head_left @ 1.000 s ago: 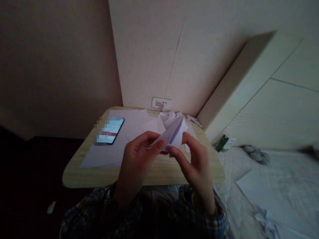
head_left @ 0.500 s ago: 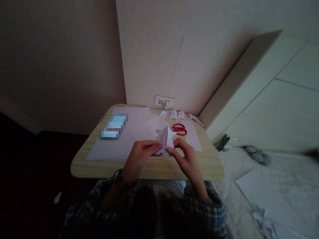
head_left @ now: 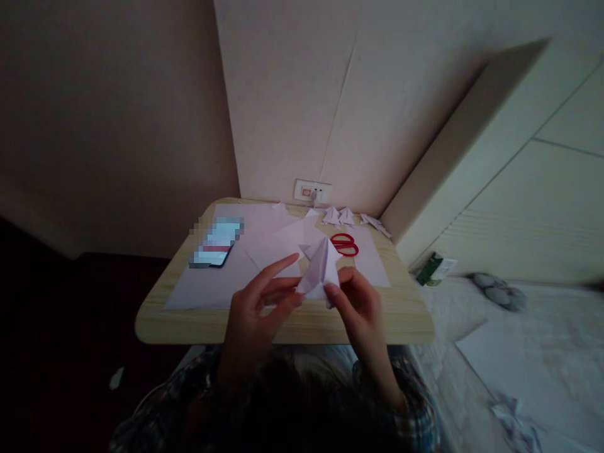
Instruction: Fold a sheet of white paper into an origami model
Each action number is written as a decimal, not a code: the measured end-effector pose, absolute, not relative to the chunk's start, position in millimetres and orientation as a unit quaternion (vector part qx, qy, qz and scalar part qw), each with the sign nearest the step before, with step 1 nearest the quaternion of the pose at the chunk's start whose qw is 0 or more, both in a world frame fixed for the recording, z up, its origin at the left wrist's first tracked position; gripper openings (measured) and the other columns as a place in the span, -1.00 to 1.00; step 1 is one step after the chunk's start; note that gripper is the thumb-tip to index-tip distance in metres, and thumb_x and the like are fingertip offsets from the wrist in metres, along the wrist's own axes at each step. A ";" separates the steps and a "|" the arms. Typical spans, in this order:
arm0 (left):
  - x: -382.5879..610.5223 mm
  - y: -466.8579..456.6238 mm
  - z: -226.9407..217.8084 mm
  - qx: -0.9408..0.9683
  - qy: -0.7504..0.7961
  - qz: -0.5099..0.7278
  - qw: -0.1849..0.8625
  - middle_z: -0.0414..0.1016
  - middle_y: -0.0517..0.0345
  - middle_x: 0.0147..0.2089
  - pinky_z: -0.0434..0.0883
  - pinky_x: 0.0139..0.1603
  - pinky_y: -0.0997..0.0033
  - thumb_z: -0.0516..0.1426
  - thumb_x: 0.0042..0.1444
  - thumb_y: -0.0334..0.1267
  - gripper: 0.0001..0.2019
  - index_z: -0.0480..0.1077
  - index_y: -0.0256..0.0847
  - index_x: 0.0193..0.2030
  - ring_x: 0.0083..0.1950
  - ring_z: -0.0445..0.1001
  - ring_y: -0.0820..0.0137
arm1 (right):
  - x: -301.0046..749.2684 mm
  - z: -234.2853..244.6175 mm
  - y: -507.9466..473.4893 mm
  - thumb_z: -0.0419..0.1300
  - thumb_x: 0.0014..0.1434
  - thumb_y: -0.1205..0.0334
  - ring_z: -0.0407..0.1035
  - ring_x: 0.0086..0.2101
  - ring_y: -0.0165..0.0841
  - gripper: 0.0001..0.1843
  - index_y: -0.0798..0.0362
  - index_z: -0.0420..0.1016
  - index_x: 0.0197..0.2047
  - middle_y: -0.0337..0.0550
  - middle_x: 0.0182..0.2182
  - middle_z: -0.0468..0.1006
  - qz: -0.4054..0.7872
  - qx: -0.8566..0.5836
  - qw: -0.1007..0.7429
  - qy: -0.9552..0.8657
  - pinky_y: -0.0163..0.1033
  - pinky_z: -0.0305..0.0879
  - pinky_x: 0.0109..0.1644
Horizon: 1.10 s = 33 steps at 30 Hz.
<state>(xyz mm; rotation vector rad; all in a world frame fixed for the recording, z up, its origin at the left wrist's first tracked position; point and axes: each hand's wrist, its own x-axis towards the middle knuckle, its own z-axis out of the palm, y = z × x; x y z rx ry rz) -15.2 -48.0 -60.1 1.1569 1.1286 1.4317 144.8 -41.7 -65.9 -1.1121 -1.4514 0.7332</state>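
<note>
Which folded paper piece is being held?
The pointed white piece pinched in the right hand; the other folded pieces on the table lie untouched at the back, near the wall.

Pale walls (head_left: 287, 94) in dim light — the floor (head_left: 61, 327) nearly black. A wood-grain bench (head_left: 283, 330) stands beside a bed (head_left: 443, 314).

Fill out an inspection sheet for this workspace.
Surface: pale table, partly under white sheets.
Work things: folded paper, held above the table; small folded pieces along the back edge.
Clutter: phone at left; red scissors beyond the folded paper.
Hands: right hand pinches the folded paper; left hand at its left edge, grip unclear.
Cables: plug seemingly in the wall socket; cord not traceable.
Surroundings: quilted surface at right, with a carton and loose sheet.
</note>
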 end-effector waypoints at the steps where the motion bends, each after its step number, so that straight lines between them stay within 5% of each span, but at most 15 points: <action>1: -17.5 -50.4 -60.0 0.492 0.463 0.584 0.450 0.75 0.18 -0.23 0.63 -0.17 0.44 0.38 -0.01 -0.27 -0.57 0.59 -0.11 0.06 -0.27 0.70 0.33 | 143.7 -64.2 -43.6 0.23 0.25 0.13 0.26 -0.53 -0.42 -0.73 -0.01 0.33 -0.45 -0.37 -0.58 0.34 0.314 -0.467 0.559 -0.609 -0.30 0.20 -0.41; 6: -21.0 -58.1 -57.5 0.546 0.482 0.591 0.346 0.75 0.25 -0.28 0.60 -0.20 0.43 0.33 -0.03 -0.43 -0.76 0.68 -0.02 -0.24 -0.35 0.67 0.34 | 137.5 -58.2 -50.4 0.25 0.25 0.13 0.27 -0.55 -0.43 -0.73 0.00 0.37 -0.46 -0.36 -0.60 0.36 0.336 -0.452 0.595 -0.574 -0.34 0.20 -0.46; 13: -22.2 -62.4 -50.8 0.570 0.457 0.627 0.270 0.71 0.36 -0.38 0.54 -0.21 0.51 0.29 0.04 -0.43 -0.77 0.67 0.07 -0.35 -0.35 0.65 0.39 | 136.0 -52.8 -55.5 0.27 0.21 0.24 0.28 -0.56 -0.46 -0.76 0.00 0.40 -0.48 -0.38 -0.61 0.37 0.318 -0.436 0.613 -0.578 -0.38 0.18 -0.49; 33: -20.0 -59.0 -61.2 0.529 0.474 0.643 0.287 0.71 0.37 -0.33 0.54 -0.23 0.56 0.33 -0.06 -0.44 -0.76 0.67 0.02 -0.29 -0.37 0.62 0.46 | 128.6 -64.3 -50.1 0.22 0.24 0.14 0.24 -0.55 -0.42 -0.74 -0.01 0.35 -0.46 -0.35 -0.59 0.33 0.302 -0.464 0.582 -0.596 -0.33 0.19 -0.47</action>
